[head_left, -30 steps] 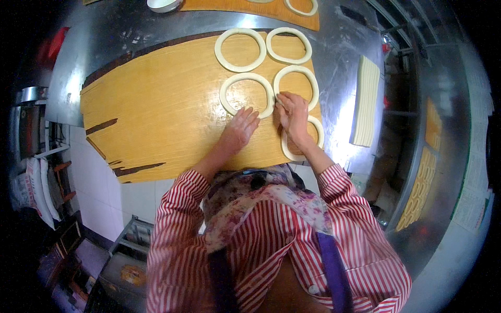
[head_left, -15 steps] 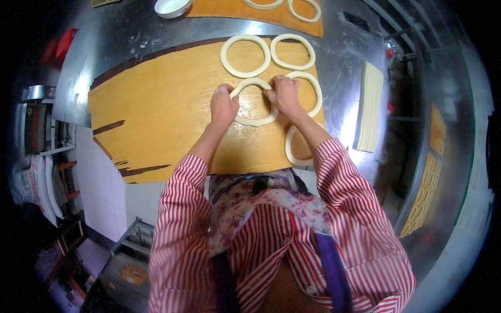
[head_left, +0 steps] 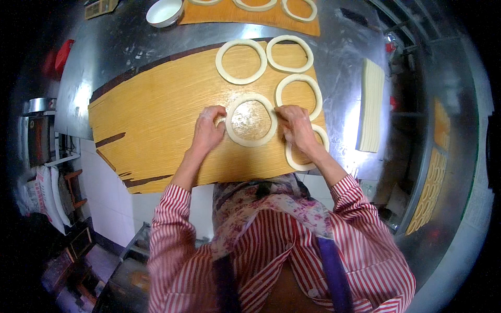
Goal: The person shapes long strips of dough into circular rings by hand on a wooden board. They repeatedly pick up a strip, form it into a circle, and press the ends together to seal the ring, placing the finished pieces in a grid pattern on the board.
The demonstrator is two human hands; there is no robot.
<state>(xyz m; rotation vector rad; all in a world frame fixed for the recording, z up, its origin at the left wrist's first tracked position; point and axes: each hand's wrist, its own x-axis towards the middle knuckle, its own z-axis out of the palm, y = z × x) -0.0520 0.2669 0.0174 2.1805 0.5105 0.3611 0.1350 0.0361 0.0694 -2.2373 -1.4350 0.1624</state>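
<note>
A pale dough ring (head_left: 251,142) lies on the wooden board (head_left: 162,115) between my two hands. My left hand (head_left: 210,128) is at its left side, thumb and fingers bent and apart, with nothing between them. On the other side my right hand (head_left: 298,127) has its fingertips close to the ring's right edge; its fingers are loosely bent, and whether they touch the dough is hard to tell. More rings lie around it: one at the upper left (head_left: 241,81), one at the upper right (head_left: 290,38), another to the right (head_left: 299,77), and a ring partly hidden below my right hand (head_left: 300,167).
Ridged pale dough strips (head_left: 370,109) lie on the metal table (head_left: 339,68) at the right. Beyond the board are a white bowl (head_left: 164,13) and a second board (head_left: 224,14) with rings. Far right, a tray (head_left: 428,193) holds several ring shapes. White sacks (head_left: 47,198) stand left.
Both hands have let go of the dough ring and moved apart, nearer to me. The ring now lies rounder and flat on the board, slightly nearer. The view has shifted a little.
</note>
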